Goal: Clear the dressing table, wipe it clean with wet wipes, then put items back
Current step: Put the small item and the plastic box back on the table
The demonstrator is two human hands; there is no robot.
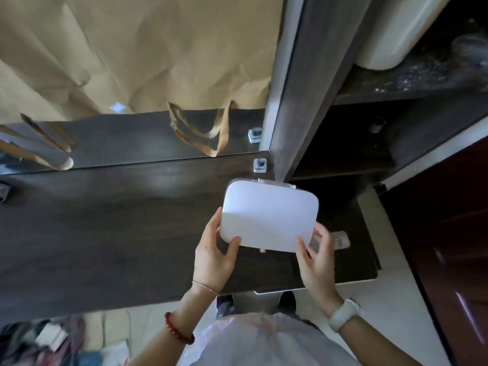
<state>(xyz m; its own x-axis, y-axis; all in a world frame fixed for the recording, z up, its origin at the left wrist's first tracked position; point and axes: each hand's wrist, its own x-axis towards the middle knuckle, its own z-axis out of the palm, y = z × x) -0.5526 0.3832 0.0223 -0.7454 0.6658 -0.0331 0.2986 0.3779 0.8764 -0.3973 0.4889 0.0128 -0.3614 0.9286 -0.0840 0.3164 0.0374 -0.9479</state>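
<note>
A flat white case [269, 215] with rounded corners and a clear hinge strip along its far edge hovers over the right end of the dark wooden dressing table [105, 228]. My left hand [214, 249] grips its near left corner, thumb on top. My right hand [315, 254] grips the near right corner the same way. A clear plastic part [340, 239] pokes out just beyond my right hand's fingers; what it belongs to is unclear. A small gold knob [262, 250] shows under the case's near edge.
A mirror [132, 138] covered above with brown paper lines the table's back. A small clear holder [260, 165] sits at the back right corner. Dark shelves [396, 83] with a white container rise on the right. Bags and clutter [52, 342] lie on the floor at left.
</note>
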